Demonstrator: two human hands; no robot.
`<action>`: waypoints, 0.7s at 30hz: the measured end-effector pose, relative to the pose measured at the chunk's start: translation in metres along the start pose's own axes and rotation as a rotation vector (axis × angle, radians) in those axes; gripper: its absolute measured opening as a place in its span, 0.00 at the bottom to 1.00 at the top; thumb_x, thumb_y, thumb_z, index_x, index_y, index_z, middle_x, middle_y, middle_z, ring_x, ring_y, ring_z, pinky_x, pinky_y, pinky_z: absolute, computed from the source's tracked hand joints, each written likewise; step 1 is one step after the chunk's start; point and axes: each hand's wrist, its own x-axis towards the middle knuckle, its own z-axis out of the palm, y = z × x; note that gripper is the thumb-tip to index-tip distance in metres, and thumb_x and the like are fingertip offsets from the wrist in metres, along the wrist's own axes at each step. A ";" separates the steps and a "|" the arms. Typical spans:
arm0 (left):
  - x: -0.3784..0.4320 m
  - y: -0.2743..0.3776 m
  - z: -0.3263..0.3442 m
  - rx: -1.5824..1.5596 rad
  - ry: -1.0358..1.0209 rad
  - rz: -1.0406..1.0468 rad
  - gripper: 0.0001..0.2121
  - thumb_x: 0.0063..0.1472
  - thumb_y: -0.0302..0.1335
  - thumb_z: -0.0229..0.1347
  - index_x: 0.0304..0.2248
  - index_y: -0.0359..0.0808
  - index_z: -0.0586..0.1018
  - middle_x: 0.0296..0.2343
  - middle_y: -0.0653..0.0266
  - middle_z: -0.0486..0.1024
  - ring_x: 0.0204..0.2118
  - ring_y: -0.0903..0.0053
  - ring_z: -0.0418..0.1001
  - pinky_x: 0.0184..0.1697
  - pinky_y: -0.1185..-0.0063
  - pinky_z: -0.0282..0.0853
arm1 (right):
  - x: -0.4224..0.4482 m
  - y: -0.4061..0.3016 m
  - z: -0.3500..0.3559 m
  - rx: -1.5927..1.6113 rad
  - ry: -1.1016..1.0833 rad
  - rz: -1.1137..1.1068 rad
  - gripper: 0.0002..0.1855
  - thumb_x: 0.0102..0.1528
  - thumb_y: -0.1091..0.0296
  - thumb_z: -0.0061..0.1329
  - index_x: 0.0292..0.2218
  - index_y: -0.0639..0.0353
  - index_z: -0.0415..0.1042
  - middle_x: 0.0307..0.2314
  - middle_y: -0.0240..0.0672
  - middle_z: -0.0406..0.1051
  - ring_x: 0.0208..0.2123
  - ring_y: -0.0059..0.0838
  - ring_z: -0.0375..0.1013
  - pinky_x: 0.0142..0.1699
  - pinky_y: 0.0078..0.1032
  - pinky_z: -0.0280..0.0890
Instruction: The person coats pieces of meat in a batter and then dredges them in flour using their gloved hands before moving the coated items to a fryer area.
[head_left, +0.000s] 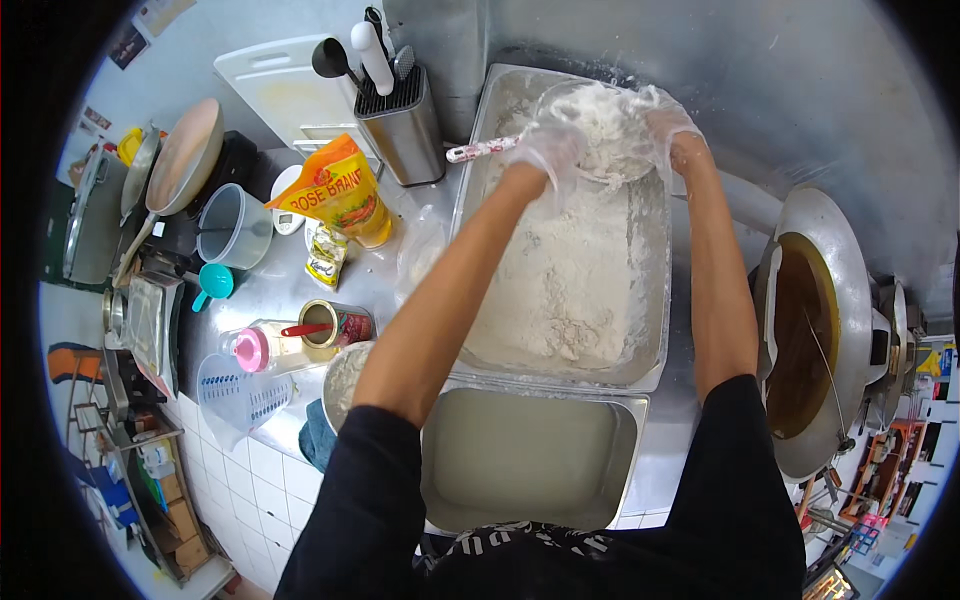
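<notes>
My left hand (553, 146), in a clear plastic glove, grips a round strainer (604, 178) where its handle meets the rim. The white and red handle (480, 149) sticks out to the left. Flour-coated pieces (604, 112) heap up in the strainer; what they are under the flour cannot be made out. My right hand (670, 129), also gloved, is against the strainer's right side, its fingers hidden by loose plastic and flour. Beneath both hands is a deep steel pan (663, 300) holding loose flour (555, 277), clumped towards the near end.
A second steel pan (637, 442) with cloudy liquid adjoins the flour pan nearer me. To the right sits a large wok (847, 225) of brown oil. An oil pouch (345, 195), a knife block (405, 135), an open can (352, 326) and a bowl (337, 382) stand left.
</notes>
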 end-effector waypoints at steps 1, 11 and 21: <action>-0.015 0.017 0.001 -0.125 -0.040 -0.156 0.22 0.48 0.27 0.44 0.44 0.30 0.58 0.37 0.49 0.65 0.38 0.64 0.65 0.44 0.77 0.59 | 0.012 0.010 -0.001 -0.316 -0.049 0.005 0.22 0.47 0.61 0.41 0.41 0.66 0.61 0.39 0.41 0.62 0.40 0.30 0.63 0.43 0.23 0.59; -0.150 0.060 0.171 -0.039 -0.601 0.267 0.17 0.48 0.29 0.42 0.38 0.30 0.69 0.37 0.50 0.66 0.40 0.62 0.65 0.41 0.72 0.61 | 0.008 0.039 0.035 -1.163 -0.229 -0.330 0.21 0.39 0.63 0.47 0.36 0.66 0.65 0.35 0.43 0.65 0.36 0.33 0.66 0.42 0.23 0.60; -0.152 0.059 0.182 0.106 -0.420 0.361 0.15 0.50 0.25 0.41 0.39 0.32 0.69 0.40 0.55 0.65 0.43 0.66 0.64 0.45 0.73 0.58 | 0.045 -0.014 0.007 -1.161 -0.091 -0.662 0.25 0.39 0.57 0.48 0.40 0.56 0.62 0.39 0.40 0.62 0.40 0.31 0.61 0.44 0.26 0.56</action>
